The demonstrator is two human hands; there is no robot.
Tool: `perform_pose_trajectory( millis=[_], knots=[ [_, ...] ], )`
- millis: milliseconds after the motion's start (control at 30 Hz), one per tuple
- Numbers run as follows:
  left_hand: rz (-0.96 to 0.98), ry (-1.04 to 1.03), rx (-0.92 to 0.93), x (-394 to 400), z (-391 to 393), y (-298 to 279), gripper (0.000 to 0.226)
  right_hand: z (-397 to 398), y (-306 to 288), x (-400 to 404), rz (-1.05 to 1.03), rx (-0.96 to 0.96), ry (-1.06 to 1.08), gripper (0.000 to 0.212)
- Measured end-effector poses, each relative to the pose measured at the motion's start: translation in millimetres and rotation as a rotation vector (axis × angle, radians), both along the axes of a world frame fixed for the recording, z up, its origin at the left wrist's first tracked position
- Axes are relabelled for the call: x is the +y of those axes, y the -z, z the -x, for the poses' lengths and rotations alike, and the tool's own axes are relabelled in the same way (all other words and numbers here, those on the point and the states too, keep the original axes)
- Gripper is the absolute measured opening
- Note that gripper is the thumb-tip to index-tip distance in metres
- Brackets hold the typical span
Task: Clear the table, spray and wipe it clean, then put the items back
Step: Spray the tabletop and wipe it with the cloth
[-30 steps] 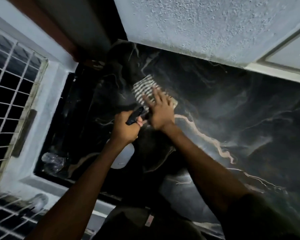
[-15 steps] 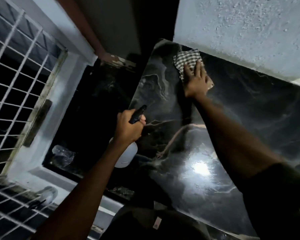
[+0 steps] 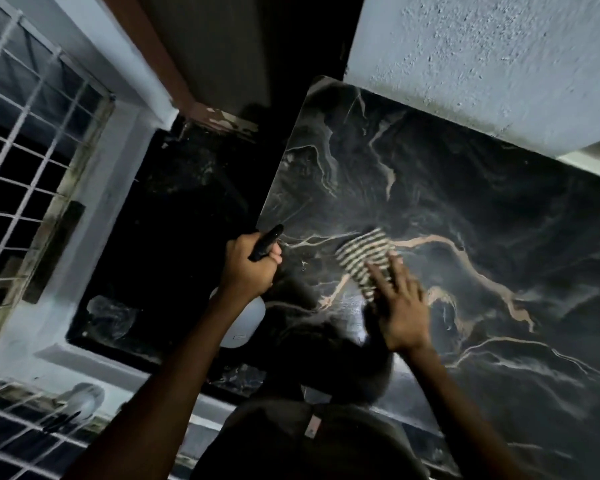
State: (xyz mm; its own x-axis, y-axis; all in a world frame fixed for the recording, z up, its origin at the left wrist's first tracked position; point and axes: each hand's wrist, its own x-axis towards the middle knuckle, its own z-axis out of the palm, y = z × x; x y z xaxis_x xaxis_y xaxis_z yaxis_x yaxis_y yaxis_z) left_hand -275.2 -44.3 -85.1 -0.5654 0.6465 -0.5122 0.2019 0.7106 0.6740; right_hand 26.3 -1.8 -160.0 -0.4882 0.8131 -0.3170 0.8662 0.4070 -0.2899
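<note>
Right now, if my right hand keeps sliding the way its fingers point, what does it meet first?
The right hand points up-left across the black marble-patterned table. Beyond the checked cloth under its fingers, only bare tabletop shows, up to the far edge; the way looks free.

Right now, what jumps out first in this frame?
The dark marble tabletop with pale veins fills the right half. Near its middle, the right hand presses flat on a checked cloth, blurred with motion. At the table's left edge, the left hand grips a spray bottle by its black trigger head, the white body hanging below.
</note>
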Motion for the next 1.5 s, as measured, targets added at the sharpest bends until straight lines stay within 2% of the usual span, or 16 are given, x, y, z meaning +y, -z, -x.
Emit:
perform_pose_trajectory(
  millis=[100, 200, 233, 400, 500, 600, 700, 800, 900, 967, 1000, 1067, 1200, 1267, 1367, 1500],
  knots=[
    [0.012, 0.028, -0.033, 1, -11, 0, 0.02, -50, -1, 50, -0.012, -0.106, 0.5, 0.082],
    [-0.01, 0.106, -0.042, 3, -26, -2, 0.017, -25, 1, 84, 0.012, -0.121, 0.757, 0.074],
    [-0.018, 0.138, -0.041, 3, -31, -2, 0.017, -8, 1, 82, 0.016, -0.121, 0.733, 0.074],
    [-0.063, 0.255, -0.056, 0, -55, -1, 0.017, 70, 1, -5, 0.009, 0.01, 0.267, 0.079],
    [-0.074, 0.307, -0.035, -4, -68, 4, 0.018, 63, -5, -69, 0.024, 0.017, 0.145, 0.083],
    [-0.097, 0.346, -0.033, -11, -84, 6, 0.02, 25, -6, -117, 0.049, -0.026, 0.112, 0.084],
    [-0.107, 0.382, -0.037, -21, -103, 5, 0.019, -22, -5, -150, 0.038, -0.082, 0.156, 0.082],
    [-0.055, 0.38, -0.054, -34, -124, 3, 0.014, -53, -14, -168, -0.026, -0.058, 0.229, 0.07],
    [-0.037, 0.389, -0.063, -49, -142, 3, 0.017, -69, -28, -172, -0.019, 0.143, 0.308, 0.057],
    [-0.015, 0.371, -0.057, -61, -155, 0, 0.018, -76, -29, -162, 0.015, 0.311, 0.513, 0.051],
    [-0.01, 0.357, -0.052, -68, -161, -3, 0.019, -78, -27, -152, 0.025, 0.331, 0.619, 0.049],
    [-0.006, 0.345, -0.048, -83, -172, -5, 0.019, -76, -22, -130, 0.085, 0.248, 0.738, 0.048],
    [0.009, 0.293, -0.063, -109, -186, -8, 0.02, -61, -19, -108, 0.329, 0.148, 0.776, 0.056],
    [-0.005, 0.25, -0.05, -119, -192, -13, 0.022, -60, -24, -109, 0.409, 0.16, 0.79, 0.04],
    [-0.031, 0.206, -0.03, -133, -198, -18, 0.024, -70, -28, -115, 0.545, 0.384, 0.838, 0.017],
    [-0.047, 0.145, -0.024, -148, -207, -24, 0.024, -98, -29, -119, 0.615, 0.59, 0.855, 0.012]
  ],
)
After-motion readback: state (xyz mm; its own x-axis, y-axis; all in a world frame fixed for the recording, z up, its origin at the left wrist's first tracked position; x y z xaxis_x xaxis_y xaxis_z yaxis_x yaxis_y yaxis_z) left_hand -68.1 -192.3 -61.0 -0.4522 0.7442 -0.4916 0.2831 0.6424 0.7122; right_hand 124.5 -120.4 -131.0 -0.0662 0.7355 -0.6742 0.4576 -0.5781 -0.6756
